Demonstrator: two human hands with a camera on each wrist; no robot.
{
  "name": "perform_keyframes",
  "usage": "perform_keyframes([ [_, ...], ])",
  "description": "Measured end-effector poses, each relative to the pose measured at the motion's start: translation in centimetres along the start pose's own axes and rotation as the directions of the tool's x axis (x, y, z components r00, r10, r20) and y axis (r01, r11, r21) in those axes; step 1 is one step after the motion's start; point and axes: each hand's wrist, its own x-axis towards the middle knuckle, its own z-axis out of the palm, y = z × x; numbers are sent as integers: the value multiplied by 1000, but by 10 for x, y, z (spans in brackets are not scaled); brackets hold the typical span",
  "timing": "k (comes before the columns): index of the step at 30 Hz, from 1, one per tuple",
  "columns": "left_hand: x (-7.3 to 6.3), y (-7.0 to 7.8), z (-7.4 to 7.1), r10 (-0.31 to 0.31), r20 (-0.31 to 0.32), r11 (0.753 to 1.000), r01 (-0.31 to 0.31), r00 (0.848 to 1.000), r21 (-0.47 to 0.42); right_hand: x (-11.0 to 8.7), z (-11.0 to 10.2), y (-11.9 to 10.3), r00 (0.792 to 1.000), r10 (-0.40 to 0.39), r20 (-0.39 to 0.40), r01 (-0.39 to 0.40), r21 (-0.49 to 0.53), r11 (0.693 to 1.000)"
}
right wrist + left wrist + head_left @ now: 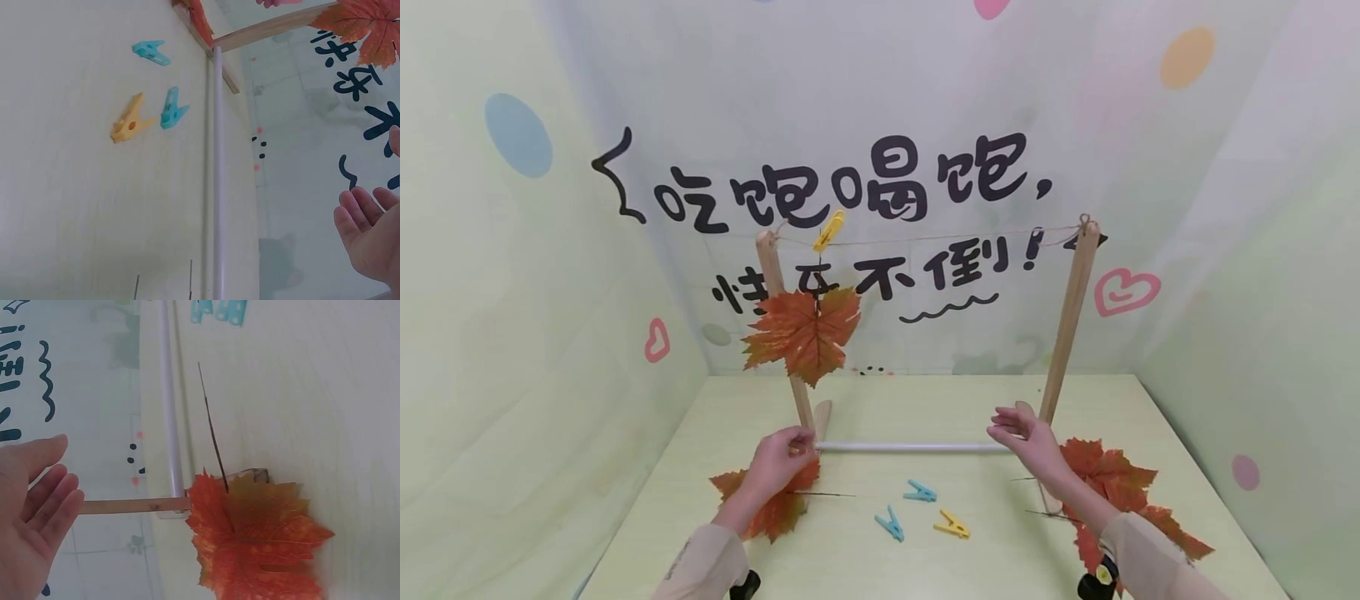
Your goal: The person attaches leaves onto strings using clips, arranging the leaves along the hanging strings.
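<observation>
Over our pale desk (880, 575), left hand (780, 460) and right hand (1032, 443) show relaxed, empty fingers (56, 512); if we knock a wooden post (1070, 325), the clipped maple leaf (805, 335) could drop

Pale backdrop (925, 67) is rising behind far edge of table (985, 575), showing black lettering (898, 179), pink hearts (1126, 293), coloured dots (518, 135). Pale side walls (550, 333) are flanking left and right edges.

4 pegs tot.: 2 blue pegs (921, 492) + 1 yellow peg (952, 524) btwn. L hand (781, 460) & R hand (1033, 442), 1 yellow clipped peg (829, 231) above L. Leaves: 1 hung leaf (808, 329) above L, 1 low leaf (782, 518) by L, 2+ overlapping leaves (1112, 479) by R.
</observation>
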Motion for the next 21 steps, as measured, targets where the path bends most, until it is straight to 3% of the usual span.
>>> perform_keyframes([
  [5,-6,-18,10,28,37,997,-31,999,74,-7,7,15,999,51,-6,-51,14,999],
  [12,-13,-40,26,72,135,979,-95,988,179,-14,21,34,995,99,-14,-98,50,994],
  [21,-18,-53,36,84,196,963,-131,977,238,-20,41,52,992,126,-10,-125,47,991],
])
